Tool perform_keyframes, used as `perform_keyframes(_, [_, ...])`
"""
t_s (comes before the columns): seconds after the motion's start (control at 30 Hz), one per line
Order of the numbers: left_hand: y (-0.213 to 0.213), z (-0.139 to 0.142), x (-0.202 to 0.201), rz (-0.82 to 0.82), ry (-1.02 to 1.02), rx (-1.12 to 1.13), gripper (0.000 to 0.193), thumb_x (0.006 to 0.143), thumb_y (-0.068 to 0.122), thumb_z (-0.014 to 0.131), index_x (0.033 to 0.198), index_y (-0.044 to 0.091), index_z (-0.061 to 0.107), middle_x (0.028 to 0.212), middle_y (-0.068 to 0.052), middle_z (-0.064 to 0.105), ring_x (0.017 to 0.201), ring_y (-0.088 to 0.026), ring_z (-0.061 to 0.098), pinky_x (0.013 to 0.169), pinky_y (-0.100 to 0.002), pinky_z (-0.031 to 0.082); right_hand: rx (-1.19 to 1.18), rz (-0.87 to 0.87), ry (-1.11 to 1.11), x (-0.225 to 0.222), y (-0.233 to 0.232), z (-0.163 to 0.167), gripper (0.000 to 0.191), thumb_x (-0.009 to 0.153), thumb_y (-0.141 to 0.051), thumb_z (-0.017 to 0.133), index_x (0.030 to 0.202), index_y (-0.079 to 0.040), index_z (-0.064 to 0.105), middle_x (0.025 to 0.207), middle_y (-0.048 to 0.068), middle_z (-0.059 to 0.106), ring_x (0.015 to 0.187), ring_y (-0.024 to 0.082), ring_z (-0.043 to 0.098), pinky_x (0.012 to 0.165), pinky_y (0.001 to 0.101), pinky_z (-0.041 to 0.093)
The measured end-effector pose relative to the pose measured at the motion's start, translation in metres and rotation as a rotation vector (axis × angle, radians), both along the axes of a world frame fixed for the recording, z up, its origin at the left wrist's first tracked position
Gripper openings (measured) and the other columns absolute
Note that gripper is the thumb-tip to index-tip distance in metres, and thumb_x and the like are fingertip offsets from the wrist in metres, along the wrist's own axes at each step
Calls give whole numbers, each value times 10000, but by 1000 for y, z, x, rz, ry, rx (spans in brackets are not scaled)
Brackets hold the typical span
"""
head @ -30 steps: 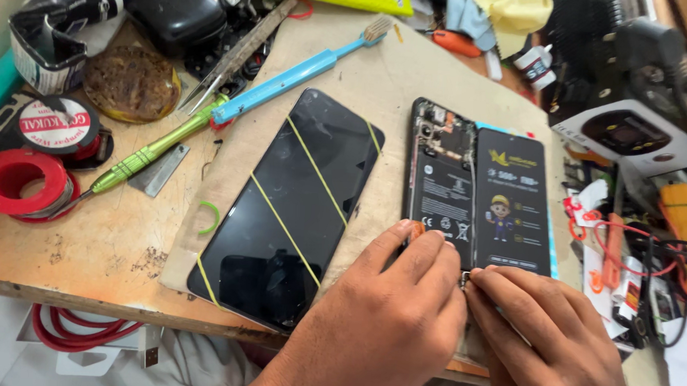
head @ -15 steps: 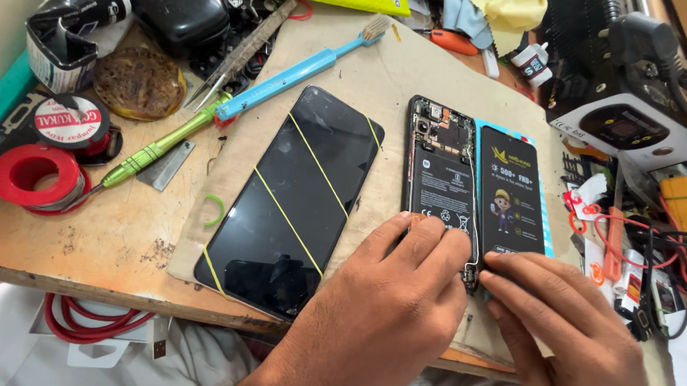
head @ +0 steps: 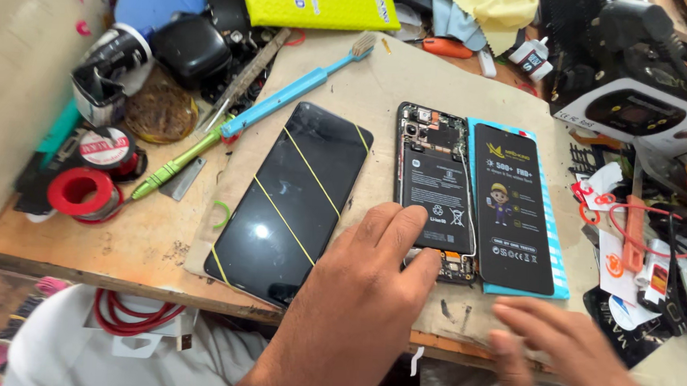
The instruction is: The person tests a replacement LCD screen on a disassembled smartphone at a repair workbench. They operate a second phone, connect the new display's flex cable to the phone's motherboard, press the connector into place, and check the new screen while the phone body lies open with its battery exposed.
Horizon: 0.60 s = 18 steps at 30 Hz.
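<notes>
while pinched together at the bottom edge of the phone [head: 432, 154] a second ago, now parted. under both wrists, the same worn board [head: 380, 85], unmoved.

of the left hand [head: 353, 311]: stays put, released rather than clenched, fingers [head: 405, 220] laid flat on the lower end of the battery [head: 434, 182], pressing and not grasping.

of the right hand [head: 570, 361]: pulled back off the phone toward the near edge of the board, blurred with motion, fingers spread, nothing seen in it.

so, by the look of it, done with the two-handed fiddling at that bottom edge; phone now only steadied from one side.

left of the left fingertips, a dark screen [head: 288, 198] with yellow stripes, face up, apart from the phone. under those fingertips, the phone itself, back off, innards showing. right of them, just beside the phone, a black pack [head: 514, 218] on blue card. beyond the screen, well away from either palm, a blue brush [head: 286, 100], then a green driver [head: 176, 165], then red tape [head: 81, 191].
</notes>
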<state>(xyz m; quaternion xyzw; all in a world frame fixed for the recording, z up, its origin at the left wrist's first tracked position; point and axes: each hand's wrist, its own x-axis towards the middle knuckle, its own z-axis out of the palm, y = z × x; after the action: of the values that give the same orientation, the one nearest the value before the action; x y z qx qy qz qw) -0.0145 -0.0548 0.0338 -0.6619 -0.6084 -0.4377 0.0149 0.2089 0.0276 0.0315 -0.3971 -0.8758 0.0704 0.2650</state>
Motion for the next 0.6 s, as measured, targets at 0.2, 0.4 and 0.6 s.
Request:
perform_keyframes(0.2, [2, 15, -3, 128, -36, -38, 266, 849, 131, 689, 1068, -19, 666, 1246, -228, 607, 1168, -381, 583, 976, -431, 493, 106, 81, 137, -24, -11, 0, 204, 818, -151, 793, 1015, -98, 780, 1009, 90, 776, 906, 179, 756, 797, 320, 593])
perform_keyframes(0.4, [33, 37, 6, 323, -80, -406, 316, 927, 264, 683, 1039, -27, 634, 1056, -200, 649, 1059, -373, 595, 882, -451, 522, -336, -509, -88, -42, 28, 56, 634, 842, -421, 840, 1320, -42, 668, 922, 193, 754, 801, 310, 753, 720, 422, 575])
perform_keyframes(0.6, [40, 36, 21, 353, 17, -459, 347, 946, 285, 668, 1006, -57, 646, 1072, -226, 631, 1083, -360, 587, 900, -442, 526, -300, -325, -268, -59, 53, 65, 634, 689, -478, 888, 1120, -51, 703, 999, 172, 756, 963, 347, 715, 813, 482, 556])
